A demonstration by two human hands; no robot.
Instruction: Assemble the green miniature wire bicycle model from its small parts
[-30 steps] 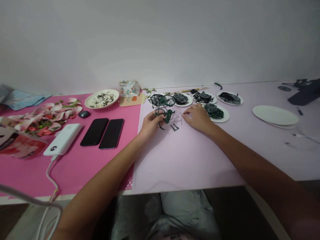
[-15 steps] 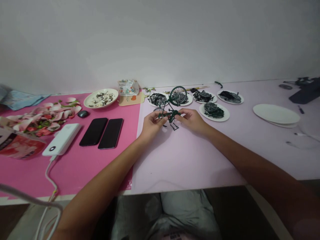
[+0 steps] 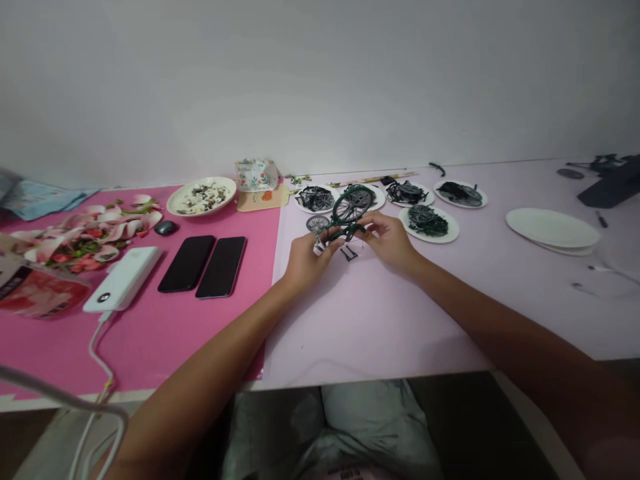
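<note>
Both hands (image 3: 350,248) around model bicycle (image 3: 346,215)

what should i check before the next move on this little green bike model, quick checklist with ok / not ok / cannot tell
1. Left hand grips the model bicycle: ok.
2. Right hand grips its other end: ok.
3. Large wheel is on the frame: ok; whether it is firmly seated: cannot tell.
4. Loose small dark parts on the table under the hands are within reach: ok.
5. Plates of spare parts just beyond the hands are undisturbed: ok.
6. Two phones lie apart from the work area: ok.
</note>
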